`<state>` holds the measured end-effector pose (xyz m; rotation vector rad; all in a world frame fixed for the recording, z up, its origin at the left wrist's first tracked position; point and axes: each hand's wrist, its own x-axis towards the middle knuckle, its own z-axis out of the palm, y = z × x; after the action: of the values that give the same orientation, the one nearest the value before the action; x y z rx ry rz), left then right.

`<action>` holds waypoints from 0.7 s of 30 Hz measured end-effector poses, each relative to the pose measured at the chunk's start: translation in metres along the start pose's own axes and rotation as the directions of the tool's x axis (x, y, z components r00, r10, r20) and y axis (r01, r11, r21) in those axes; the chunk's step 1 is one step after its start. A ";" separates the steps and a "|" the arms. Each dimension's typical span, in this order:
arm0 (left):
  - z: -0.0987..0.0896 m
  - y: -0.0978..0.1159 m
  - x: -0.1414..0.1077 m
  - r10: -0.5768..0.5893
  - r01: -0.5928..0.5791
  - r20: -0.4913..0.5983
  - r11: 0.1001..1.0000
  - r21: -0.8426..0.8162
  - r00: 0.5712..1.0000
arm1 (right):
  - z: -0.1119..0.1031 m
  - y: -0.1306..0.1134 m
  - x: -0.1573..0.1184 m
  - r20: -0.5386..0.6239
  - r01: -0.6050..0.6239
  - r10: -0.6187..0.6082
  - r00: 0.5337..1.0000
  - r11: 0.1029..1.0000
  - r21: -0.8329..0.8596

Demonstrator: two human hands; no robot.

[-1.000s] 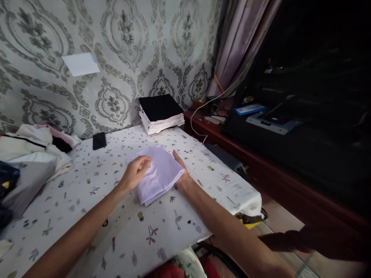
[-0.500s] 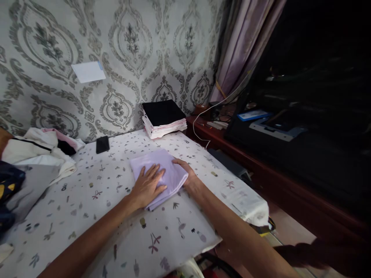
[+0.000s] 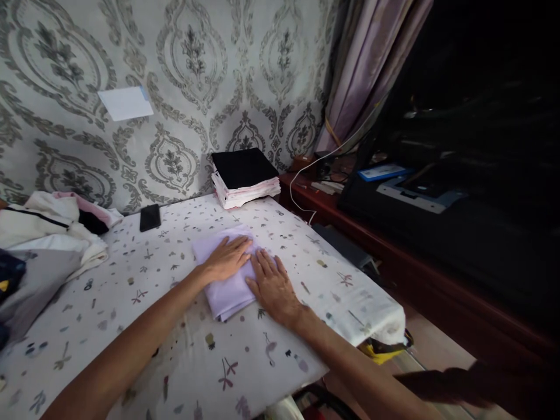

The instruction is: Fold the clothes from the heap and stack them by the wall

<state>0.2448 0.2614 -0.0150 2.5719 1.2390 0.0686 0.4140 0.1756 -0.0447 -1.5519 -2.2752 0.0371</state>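
Observation:
A folded lavender cloth (image 3: 230, 294) lies flat on the patterned white sheet that covers the table (image 3: 184, 361). My left hand (image 3: 228, 258) rests palm down on its upper part, fingers stretched out towards the right. On the cloth's right side lies my right hand (image 3: 275, 289), also flat, fingers pointing up and left. The two sets of fingertips nearly meet in the middle of the cloth. Both hands are open and press on the fabric without gripping it. They hide much of the cloth's centre and right edge.
A heap of clothes (image 3: 56, 233) lies at the left. Towards the wall are a black phone (image 3: 150, 217) and a stack of folded fabric with a black top piece (image 3: 245, 169). A white cable (image 3: 294, 198) hangs beside the dark red cabinet (image 3: 394, 262) at the right.
My right hand has let go of the cloth's right edge and now lies flat on top. My left hand has slid up and right across the cloth.

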 end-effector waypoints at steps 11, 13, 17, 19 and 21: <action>-0.007 -0.063 0.089 -0.081 0.058 -0.110 0.978 -0.202 0.991 | 0.011 0.006 -0.007 -0.047 0.033 -0.037 0.998 0.995 -0.094; -0.011 -0.069 0.094 -0.142 0.097 -0.186 0.968 -0.232 0.972 | 0.006 0.004 -0.008 -0.046 0.045 -0.048 0.998 0.996 -0.079; -0.017 -0.072 0.098 -0.213 0.149 -0.255 0.957 -0.249 0.943 | -0.007 0.000 -0.007 -0.069 0.147 -0.148 0.987 0.989 -0.020; -0.018 -0.070 0.101 -0.228 0.163 -0.256 0.954 -0.250 0.940 | -0.011 -0.002 -0.006 -0.056 0.243 -0.242 0.969 0.970 0.024; -0.019 -0.069 0.107 -0.241 0.177 -0.255 0.952 -0.249 0.937 | -0.013 -0.003 -0.006 -0.009 0.316 -0.316 0.949 0.947 0.067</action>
<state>0.2565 0.3891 -0.0242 2.2783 1.5052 0.5169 0.4172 0.1670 -0.0339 -1.1379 -2.4687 0.0287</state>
